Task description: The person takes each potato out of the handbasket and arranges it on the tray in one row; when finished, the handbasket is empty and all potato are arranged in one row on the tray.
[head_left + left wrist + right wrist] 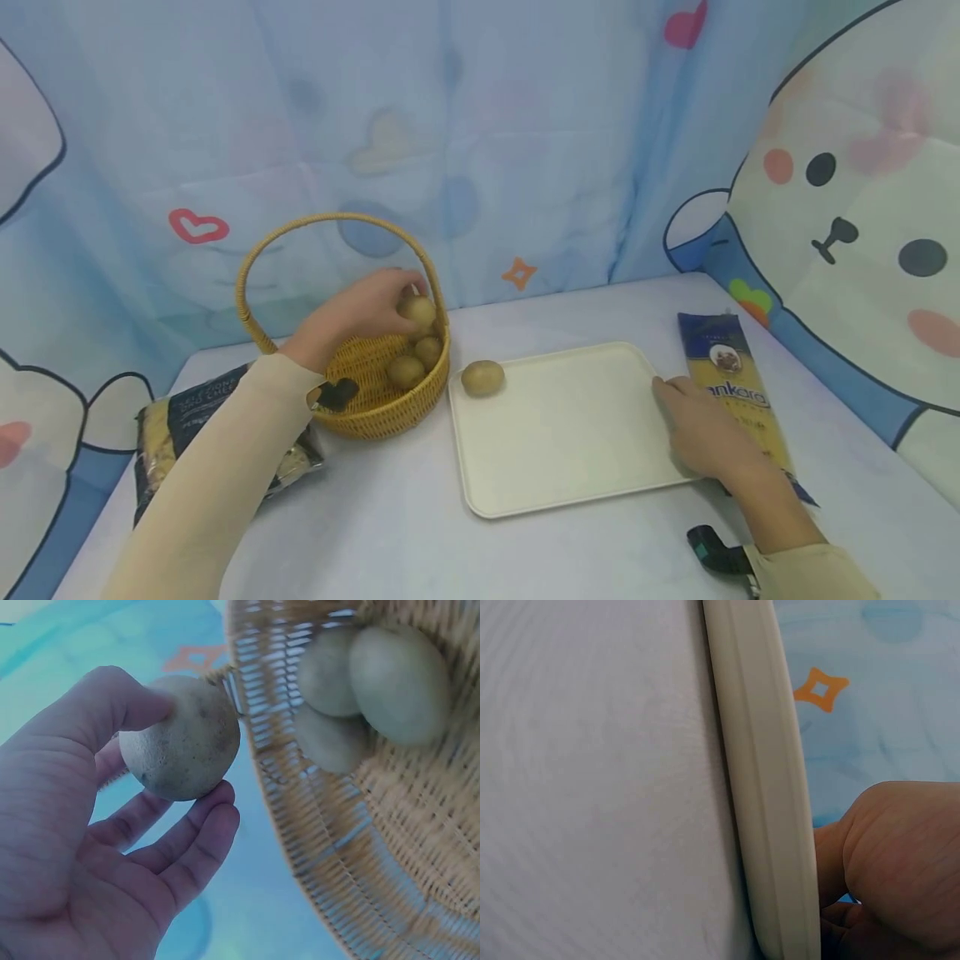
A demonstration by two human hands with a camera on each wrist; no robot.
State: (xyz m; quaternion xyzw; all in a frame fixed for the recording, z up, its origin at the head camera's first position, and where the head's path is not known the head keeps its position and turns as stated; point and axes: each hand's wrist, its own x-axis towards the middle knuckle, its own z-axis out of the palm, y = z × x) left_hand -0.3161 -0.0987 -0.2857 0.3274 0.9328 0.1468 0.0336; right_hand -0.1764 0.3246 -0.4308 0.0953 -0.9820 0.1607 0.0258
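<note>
My left hand point(375, 304) pinches a potato point(184, 739) between thumb and fingers, up inside the handle of the wicker basket point(386, 417). In the basket lie several more potatoes point(406, 372), bunched at its right side. A single potato point(483, 378) rests on the cream tray point(555, 433), in its upper left corner. At the tray's right edge is my right hand point(701, 425), gripping the rim. The right wrist view shows that hand close against the tray's outer side, some fingertips hidden.
A dark and clear bag of pasta point(161, 442) lies left of the basket, partly behind the left sleeve. Right of the tray lies a blue and yellow pasta packet point(731, 367). A printed curtain point(525, 208) hangs behind the white tabletop point(360, 517).
</note>
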